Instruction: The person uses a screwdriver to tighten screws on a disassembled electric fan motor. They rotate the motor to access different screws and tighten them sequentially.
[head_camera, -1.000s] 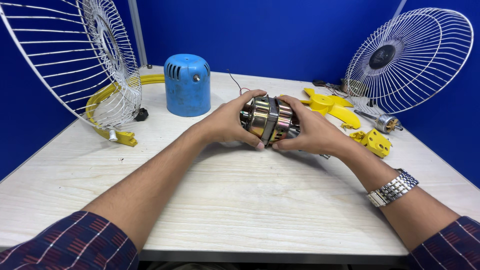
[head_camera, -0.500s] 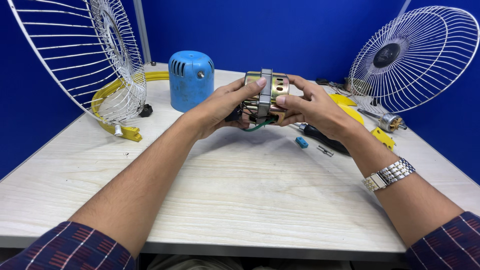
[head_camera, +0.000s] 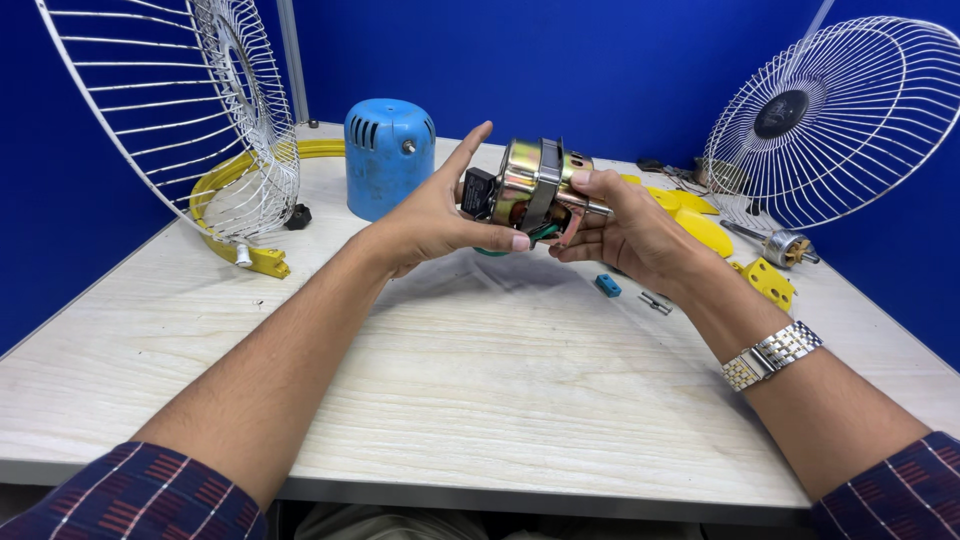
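While both hands are up off the table (head_camera: 480, 400), the motor (head_camera: 535, 190) sits between them, lifted clear of the wood, about mid-frame and just right of the blue cover (head_camera: 388, 155). Left hand (head_camera: 435, 215) is mostly flat and open, fingers stretched up along the motor's left side, thumb tucked under it, so more cradling than clamping. Right hand (head_camera: 625, 225) is curled round the right end, thumb on top, fingers wrapped below, proper grip. Motor is brassy gold with a dark band round the middle, a small black box on its left side, and green wire poking out underneath.

Round about: a white wire guard (head_camera: 200, 120) stands tilted at far left with a yellow ring (head_camera: 235, 195) lying behind it. Another guard (head_camera: 840, 120) leans at far right, dark round badge in its centre, can't read it at this size. Yellow blade (head_camera: 695, 215) lies behind the right hand, a yellow bracket (head_camera: 768, 282) near the wrist, a tiny blue piece (head_camera: 607, 286) and a screw (head_camera: 655, 302) on the table below the hand. Silver watch (head_camera: 772, 355) on the right wrist
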